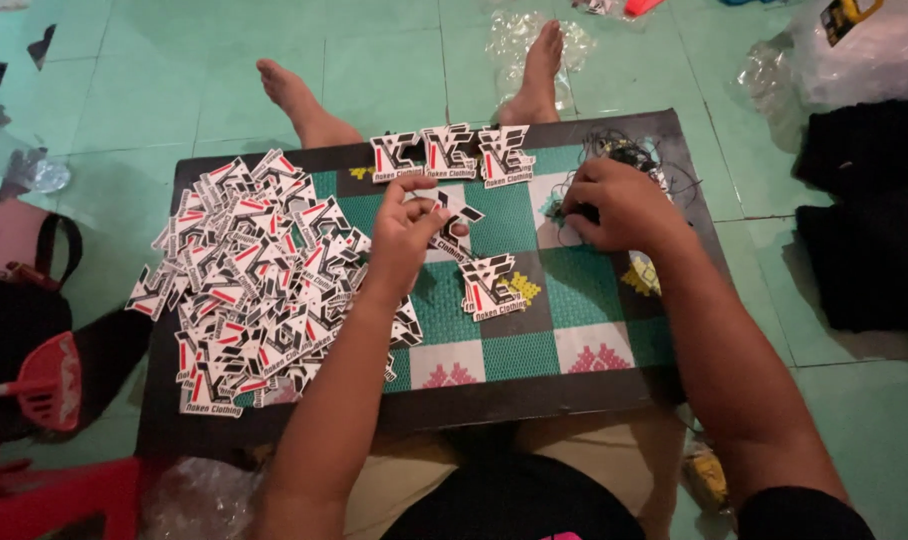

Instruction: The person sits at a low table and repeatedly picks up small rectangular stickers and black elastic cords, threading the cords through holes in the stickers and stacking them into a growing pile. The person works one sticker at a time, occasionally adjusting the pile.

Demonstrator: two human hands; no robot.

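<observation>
Left hand (406, 232) pinching a white-black-red die-cut card tag (452, 222) at frame centre, right hand (619, 203) curled into black string tangle (619, 152) upper right, loose tag heap (254, 285) left on checkered table (534, 350).

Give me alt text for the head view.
Left hand pinches a die-cut tag over a checkered mat; right hand rests on a tangle of dark strings. A big tag pile lies left.

Paper-like tags (259, 290), left of centre, are looking flat and matt, printed white, black and red. Woven mat (534, 320) at centre is showing a rough checked weave. Floor tiles (174, 90), upper left, are shining slightly. Plastic bag (854, 50), upper right, is looking glossy, crinkled. Thin black strings (624, 150) are looking matt.
</observation>
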